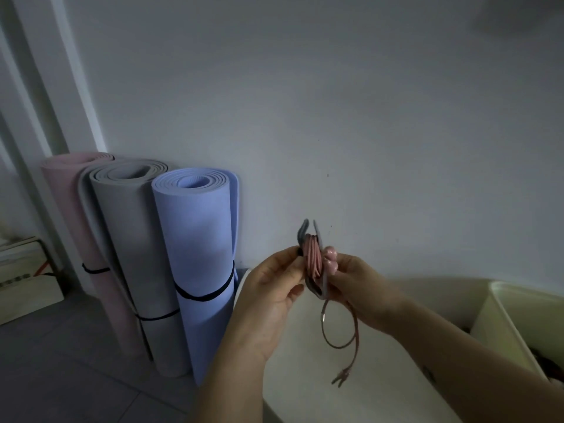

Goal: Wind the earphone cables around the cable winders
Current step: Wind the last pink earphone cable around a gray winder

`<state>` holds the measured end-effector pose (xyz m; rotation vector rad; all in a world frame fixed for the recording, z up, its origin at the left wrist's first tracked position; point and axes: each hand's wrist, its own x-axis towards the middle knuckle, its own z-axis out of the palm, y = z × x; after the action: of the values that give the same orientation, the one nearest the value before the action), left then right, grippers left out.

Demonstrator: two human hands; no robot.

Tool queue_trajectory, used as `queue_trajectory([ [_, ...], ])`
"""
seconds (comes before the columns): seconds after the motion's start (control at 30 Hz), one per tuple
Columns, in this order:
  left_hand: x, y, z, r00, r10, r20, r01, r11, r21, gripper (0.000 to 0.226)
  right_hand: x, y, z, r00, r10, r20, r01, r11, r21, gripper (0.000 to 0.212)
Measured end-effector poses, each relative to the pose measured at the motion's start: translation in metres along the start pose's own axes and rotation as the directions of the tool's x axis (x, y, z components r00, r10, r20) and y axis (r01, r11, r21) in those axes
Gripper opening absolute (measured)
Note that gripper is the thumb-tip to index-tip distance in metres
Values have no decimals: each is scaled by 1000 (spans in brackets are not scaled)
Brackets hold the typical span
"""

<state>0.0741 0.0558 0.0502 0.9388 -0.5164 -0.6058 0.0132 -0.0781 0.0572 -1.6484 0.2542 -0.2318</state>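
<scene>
I hold a grey cable winder [305, 232] up in front of the wall, above a white table [335, 401]. Pink earphone cable [313, 257] is wrapped in many turns around its middle. My left hand [271, 297] pinches the winder's left side. My right hand [357, 285] grips its right side together with the pink earbuds [330, 259]. A loose loop of the cable [341, 331] hangs below the winder and ends in the plug [341, 378].
Three rolled mats stand against the wall at the left: pink [70, 203], grey [128, 227] and blue [198, 239]. A cream bin [494, 315] stands on the table at the right. A wooden box [27, 285] lies on the floor at the far left.
</scene>
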Motion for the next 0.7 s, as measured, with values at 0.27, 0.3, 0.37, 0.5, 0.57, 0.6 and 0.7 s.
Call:
queue_trajectory([
  [0.27, 5, -2, -4, 940, 25, -339, -10, 999, 45, 26, -12, -13, 14, 988, -47, 149, 154, 467, -871, 25],
  [0.3, 5, -2, -4, 934, 37, -356, -11, 997, 76, 25, -13, -15, 16, 985, -64, 161, 173, 392, -903, 26],
  [0.37, 3, -1, -3, 930, 54, -364, -13, 994, 112, 23, -15, -21, 16, 983, -83, 166, 182, 262, -948, 28],
  [0.5, 0, 2, 2, 941, -29, -336, 30, 1000, -1, 26, -18, -33, 7, 981, -73, 179, 184, 69, -981, 27],
  [0.57, 1, 2, 1, 944, -90, -319, 70, 995, -72, 25, -19, -36, 6, 977, -82, 197, 198, 9, -980, 26],
  [0.6, 1, 1, 0, 943, -114, -314, 86, 991, -102, 24, -19, -36, 5, 974, -88, 210, 210, -9, -978, 25],
  [0.7, 4, 1, -1, 935, -175, -309, 118, 973, -197, 19, -19, -39, 0, 963, -116, 244, 240, -47, -970, 25],
])
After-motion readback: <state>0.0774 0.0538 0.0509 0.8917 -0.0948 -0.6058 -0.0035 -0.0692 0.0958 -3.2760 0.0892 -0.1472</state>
